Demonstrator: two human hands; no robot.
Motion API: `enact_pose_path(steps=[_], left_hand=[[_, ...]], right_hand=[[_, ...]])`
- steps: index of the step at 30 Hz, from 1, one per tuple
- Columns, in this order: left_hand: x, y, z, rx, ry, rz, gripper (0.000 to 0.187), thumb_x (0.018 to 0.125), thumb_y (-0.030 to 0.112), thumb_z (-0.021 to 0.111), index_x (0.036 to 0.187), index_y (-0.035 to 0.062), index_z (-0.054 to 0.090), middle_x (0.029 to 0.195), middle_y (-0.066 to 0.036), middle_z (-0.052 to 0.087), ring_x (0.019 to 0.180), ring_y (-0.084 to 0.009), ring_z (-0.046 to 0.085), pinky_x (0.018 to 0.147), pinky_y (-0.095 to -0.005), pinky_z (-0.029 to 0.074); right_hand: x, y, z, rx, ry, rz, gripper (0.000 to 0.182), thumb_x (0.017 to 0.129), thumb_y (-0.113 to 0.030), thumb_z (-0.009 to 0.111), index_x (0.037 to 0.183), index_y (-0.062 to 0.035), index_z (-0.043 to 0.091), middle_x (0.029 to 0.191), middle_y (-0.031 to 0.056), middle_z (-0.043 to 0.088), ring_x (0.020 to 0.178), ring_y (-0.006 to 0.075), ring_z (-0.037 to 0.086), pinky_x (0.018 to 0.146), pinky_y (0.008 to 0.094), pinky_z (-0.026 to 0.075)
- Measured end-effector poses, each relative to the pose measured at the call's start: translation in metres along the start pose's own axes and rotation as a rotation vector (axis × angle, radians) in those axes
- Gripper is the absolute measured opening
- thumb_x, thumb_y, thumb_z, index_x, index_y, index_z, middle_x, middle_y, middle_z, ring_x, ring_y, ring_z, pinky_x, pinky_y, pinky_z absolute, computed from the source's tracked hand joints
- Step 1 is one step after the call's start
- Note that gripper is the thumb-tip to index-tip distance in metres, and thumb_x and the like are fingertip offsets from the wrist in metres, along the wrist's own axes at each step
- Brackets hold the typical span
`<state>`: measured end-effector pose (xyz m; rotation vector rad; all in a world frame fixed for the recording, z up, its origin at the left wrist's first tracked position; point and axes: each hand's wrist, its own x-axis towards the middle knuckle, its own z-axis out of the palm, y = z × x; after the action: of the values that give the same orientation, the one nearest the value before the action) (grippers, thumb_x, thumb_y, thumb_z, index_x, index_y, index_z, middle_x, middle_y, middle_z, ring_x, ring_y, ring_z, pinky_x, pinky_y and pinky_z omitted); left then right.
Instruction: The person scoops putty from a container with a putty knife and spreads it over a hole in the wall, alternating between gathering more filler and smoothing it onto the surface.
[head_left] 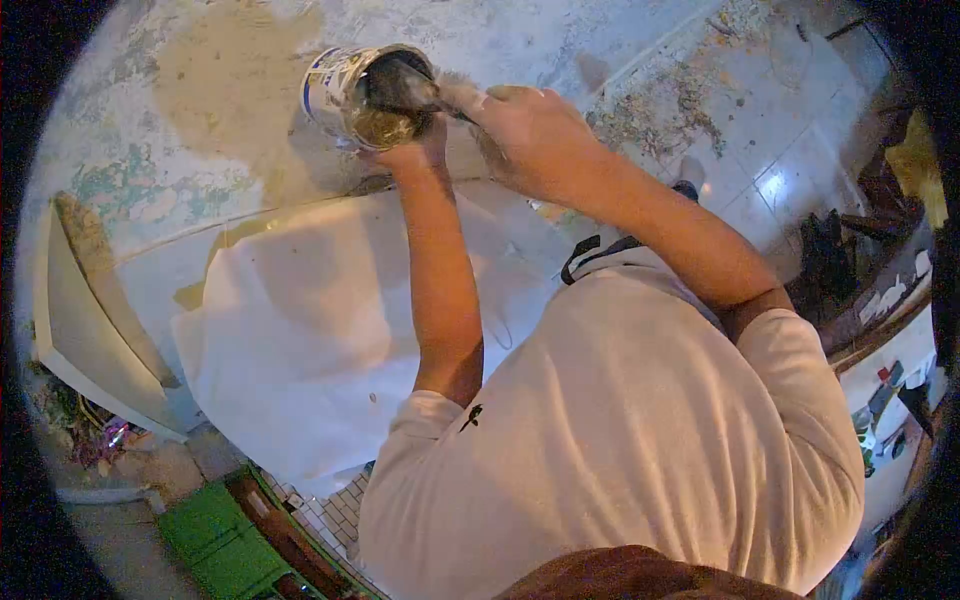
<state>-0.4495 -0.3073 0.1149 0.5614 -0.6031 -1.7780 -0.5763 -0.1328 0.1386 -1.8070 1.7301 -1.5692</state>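
My left hand [412, 148] grips a can [328, 92] with a printed label from its lower right side. The can is tilted, its open mouth turned toward me, and pale brown paste coats part of the inside. My right hand [530, 135] is closed round the handle of what looks like a putty knife [405, 88]. Its grey blade reaches into the can's mouth. My fingers under the can are partly hidden by it.
A patchy wall [200, 90] with peeling paint and a tan smeared area stands in front. White sheeting [290, 330] lies below it. Crumbled debris [680, 105] is scattered on the tiled floor at right. A pale panel [95, 320] stands left, a green object [220, 535] lower left.
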Motion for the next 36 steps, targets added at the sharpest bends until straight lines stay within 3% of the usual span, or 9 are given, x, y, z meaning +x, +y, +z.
enact_pose_path(steps=[3, 4, 7, 9, 11, 15, 17, 20, 36], left_hand=[[0.006, -0.003, -0.009, 0.246, -0.091, 0.194, 0.054, 0.090, 0.048, 0.054, 0.132, 0.0142, 0.056, 0.138, -0.009, 0.052, 0.126, -0.0283, 0.049, 0.107, -0.0505, 0.041], [0.010, 0.000, -0.017, 0.108, -0.244, 0.086, 0.070, 0.091, 0.065, 0.027, 0.133, 0.0159, 0.054, 0.132, -0.009, 0.057, 0.123, -0.0296, 0.052, 0.104, -0.0496, 0.042], [0.025, 0.021, -0.031, -0.036, -0.189, 0.074, 0.056, 0.092, 0.050, 0.049, 0.133, 0.0119, 0.055, 0.135, -0.011, 0.056, 0.125, -0.0326, 0.050, 0.107, -0.0525, 0.042], [-0.018, 0.018, 0.028, -0.255, -0.198, 0.001, 0.081, 0.088, 0.074, 0.026, 0.138, 0.0154, 0.051, 0.135, -0.011, 0.056, 0.127, -0.0333, 0.049, 0.105, -0.0531, 0.042], [-0.024, 0.015, 0.037, -0.069, -0.002, 0.114, 0.053, 0.095, 0.043, 0.048, 0.134, 0.0087, 0.054, 0.135, -0.011, 0.056, 0.124, -0.0305, 0.051, 0.108, -0.0509, 0.040], [0.002, 0.020, 0.005, 0.317, -0.262, 0.219, 0.050, 0.096, 0.040, 0.047, 0.134, 0.0087, 0.053, 0.135, -0.012, 0.056, 0.123, -0.0306, 0.052, 0.107, -0.0503, 0.042], [-0.018, 0.020, 0.017, -0.069, -0.107, 0.007, 0.049, 0.096, 0.039, 0.046, 0.135, 0.0091, 0.052, 0.134, -0.011, 0.056, 0.122, -0.0303, 0.053, 0.106, -0.0499, 0.043], [0.005, 0.009, -0.003, 0.424, -0.149, 0.344, 0.058, 0.095, 0.051, 0.042, 0.133, 0.0096, 0.054, 0.133, -0.010, 0.057, 0.120, -0.0299, 0.055, 0.104, -0.0496, 0.045], [0.004, 0.003, 0.001, 0.221, -0.182, 0.261, 0.084, 0.089, 0.075, 0.029, 0.137, 0.0105, 0.049, 0.134, -0.011, 0.055, 0.120, -0.0291, 0.054, 0.102, -0.0474, 0.048]], right_hand=[[-0.004, -0.006, -0.006, -0.019, -0.211, 0.123, 0.061, 0.074, -0.002, 0.062, 0.134, -0.0060, 0.049, 0.087, 0.0204, 0.063, 0.081, 0.0427, 0.062, 0.073, 0.0521, 0.050], [-0.004, -0.006, -0.011, 0.055, -0.182, 0.066, 0.059, 0.075, -0.002, 0.062, 0.133, -0.0063, 0.050, 0.086, 0.0195, 0.063, 0.081, 0.0420, 0.062, 0.074, 0.0517, 0.050], [-0.010, -0.004, -0.014, 0.047, -0.126, 0.041, 0.057, 0.076, -0.003, 0.062, 0.131, -0.0067, 0.051, 0.085, 0.0186, 0.063, 0.083, 0.0408, 0.062, 0.075, 0.0510, 0.049], [-0.013, -0.006, -0.014, -0.034, -0.095, 0.075, 0.056, 0.077, -0.003, 0.062, 0.131, -0.0067, 0.051, 0.085, 0.0186, 0.063, 0.084, 0.0403, 0.062, 0.076, 0.0508, 0.049], [-0.017, -0.012, -0.018, 0.025, -0.222, 0.118, 0.054, 0.077, -0.003, 0.062, 0.131, -0.0052, 0.051, 0.091, 0.0205, 0.064, 0.088, 0.0415, 0.062, 0.079, 0.0502, 0.050], [-0.022, 0.000, -0.011, 0.140, -0.073, -0.010, 0.052, 0.078, -0.003, 0.061, 0.129, -0.0034, 0.051, 0.096, 0.0225, 0.064, 0.093, 0.0419, 0.062, 0.081, 0.0493, 0.050], [-0.025, -0.005, -0.010, 0.029, -0.164, 0.117, 0.050, 0.078, -0.002, 0.060, 0.128, -0.0024, 0.052, 0.100, 0.0236, 0.065, 0.095, 0.0419, 0.062, 0.084, 0.0486, 0.050], [-0.027, -0.001, -0.003, 0.153, -0.094, 0.047, 0.050, 0.077, 0.000, 0.060, 0.127, -0.0023, 0.053, 0.102, 0.0240, 0.065, 0.096, 0.0414, 0.062, 0.085, 0.0478, 0.050], [-0.027, -0.007, -0.006, 0.203, -0.101, 0.055, 0.059, 0.074, -0.002, 0.062, 0.133, -0.0025, 0.050, 0.106, 0.0237, 0.064, 0.098, 0.0431, 0.061, 0.086, 0.0471, 0.049]])
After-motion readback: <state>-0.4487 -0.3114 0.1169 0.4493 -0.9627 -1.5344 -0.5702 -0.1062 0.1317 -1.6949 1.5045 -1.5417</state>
